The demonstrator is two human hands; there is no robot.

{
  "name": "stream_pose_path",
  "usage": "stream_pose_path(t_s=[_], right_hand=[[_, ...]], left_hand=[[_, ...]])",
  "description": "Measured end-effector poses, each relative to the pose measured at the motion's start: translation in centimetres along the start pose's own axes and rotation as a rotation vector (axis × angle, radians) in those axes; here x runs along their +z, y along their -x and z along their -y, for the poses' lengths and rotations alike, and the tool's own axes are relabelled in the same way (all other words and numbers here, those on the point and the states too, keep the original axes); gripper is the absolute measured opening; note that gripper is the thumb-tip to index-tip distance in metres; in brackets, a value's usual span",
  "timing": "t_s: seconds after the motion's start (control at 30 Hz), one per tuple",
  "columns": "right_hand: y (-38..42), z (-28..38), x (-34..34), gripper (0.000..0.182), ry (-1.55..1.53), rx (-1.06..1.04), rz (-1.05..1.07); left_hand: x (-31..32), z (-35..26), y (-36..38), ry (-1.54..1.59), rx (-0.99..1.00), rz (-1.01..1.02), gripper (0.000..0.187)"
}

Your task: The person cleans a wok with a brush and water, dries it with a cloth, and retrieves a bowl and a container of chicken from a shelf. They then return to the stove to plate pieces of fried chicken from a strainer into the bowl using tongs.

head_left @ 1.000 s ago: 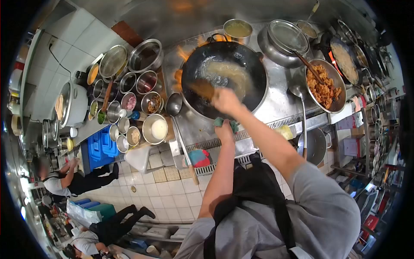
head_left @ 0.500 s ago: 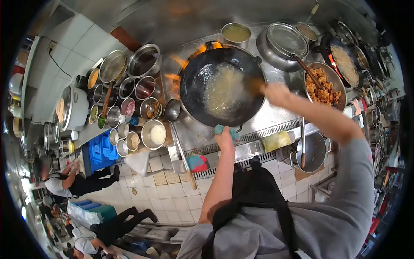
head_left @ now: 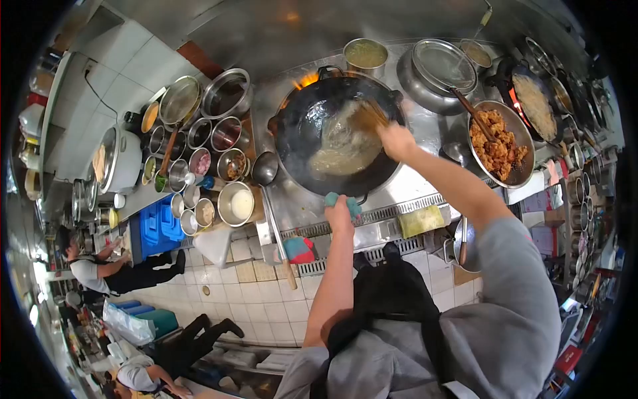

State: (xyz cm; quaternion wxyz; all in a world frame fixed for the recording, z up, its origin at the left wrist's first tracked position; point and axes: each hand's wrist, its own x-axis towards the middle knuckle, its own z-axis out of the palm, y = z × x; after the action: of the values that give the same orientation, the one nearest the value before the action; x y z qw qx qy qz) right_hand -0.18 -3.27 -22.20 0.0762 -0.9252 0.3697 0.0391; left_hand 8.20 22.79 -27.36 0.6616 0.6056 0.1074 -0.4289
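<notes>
A large black wok (head_left: 299, 133) sits over a burner, with cloudy, frothy liquid (head_left: 342, 154) swirling in it. My right hand (head_left: 397, 141) is closed around a bamboo wok brush (head_left: 370, 118), whose bristles are in the wok's right half, blurred at the liquid. At the near rim, my left hand (head_left: 339, 213) is closed on a folded teal cloth (head_left: 351, 206) pressed against the wok's near handle. The fingers of that hand are partly hidden by the cloth.
Flames (head_left: 306, 80) show behind the wok. A ladle (head_left: 266, 169) lies to the left, beside several metal pots and a bowl of white stuff (head_left: 236, 205). On the right stands a pan of fried pieces (head_left: 495, 143). Two co-workers (head_left: 90, 269) are at the far left.
The brush and my right hand have moved left and inward over the wok. The liquid has swirled toward the near side. Less flame shows at the left rim.
</notes>
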Motion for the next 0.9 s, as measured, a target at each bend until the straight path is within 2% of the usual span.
stream_pose_path(t_s=[0.03, 0.1, 0.13, 0.17, 0.23, 0.3, 0.37, 0.43, 0.5, 0.53, 0.57, 0.67, 0.7, 0.77, 0.9], right_hand=[[-3.2, 0.3, -0.1, 0.035, -0.070, -0.048, -0.036], [-6.6, 5.9, -0.4, 0.032, -0.279, 0.022, 0.012], [-6.9, 8.7, 0.7, 0.027, -0.355, 0.005, -0.060], [-5.8, 10.8, 2.0, 0.023, -0.437, -0.005, -0.128], [-0.6, 12.1, 0.0, 0.023, -0.396, -0.144, -0.041], [5.5, 10.3, -0.8, 0.023, -0.302, -0.272, 0.117], [11.7, 5.9, -5.6, 0.024, -0.151, -0.334, 0.268], [13.8, -1.3, -8.1, 0.024, 0.005, -0.332, 0.247], [16.1, -6.0, -15.1, 0.025, -0.029, -0.082, 0.232], [16.7, -8.8, -14.4, 0.025, -0.079, -0.052, 0.065], [17.6, -11.5, -13.3, 0.026, -0.129, -0.020, -0.101], [22.9, -15.5, -10.2, 0.033, -0.448, 0.161, -0.196], [24.6, -17.0, -5.4, 0.042, -0.577, 0.175, -0.358], [28.0, -16.3, -2.8, 0.046, -1.031, 0.476, -0.101], [31.0, -12.7, 2.8, 0.059, -1.803, 0.773, -0.010]], left_hand=[[-0.1, 0.2, -0.1, -0.014, 0.006, -0.005, 0.011], [0.0, 0.2, -0.2, -0.037, 0.017, -0.013, 0.011], [0.5, 0.1, 0.2, -0.004, 0.050, -0.024, 0.009], [0.8, -0.1, 0.9, 0.020, 0.077, -0.036, 0.009], [0.5, -0.3, 1.7, 0.046, 0.122, -0.035, 0.010], [-0.9, -0.5, 1.4, 0.042, 0.140, -0.018, 0.010], [-1.0, -1.8, 3.4, 0.012, 0.107, -0.062, 0.010], [-1.1, -2.9, 5.2, -0.039, 0.077, -0.127, 0.009], [-4.4, -1.8, 3.5, -0.114, 0.155, -0.025, 0.008], [-5.8, -1.3, 3.2, -0.153, 0.192, 0.024, 0.011], [-6.0, -1.6, 4.5, -0.183, 0.212, -0.015, 0.010], [-5.0, -3.7, 7.2, -0.278, 0.285, -0.098, 0.008], [-5.0, -4.2, 7.3, -0.313, 0.310, -0.110, 0.009], [-4.5, -5.6, 8.1, -0.384, 0.351, -0.102, 0.011], [-0.6, -9.2, 11.8, -0.494, 0.424, -0.042, 0.011]])
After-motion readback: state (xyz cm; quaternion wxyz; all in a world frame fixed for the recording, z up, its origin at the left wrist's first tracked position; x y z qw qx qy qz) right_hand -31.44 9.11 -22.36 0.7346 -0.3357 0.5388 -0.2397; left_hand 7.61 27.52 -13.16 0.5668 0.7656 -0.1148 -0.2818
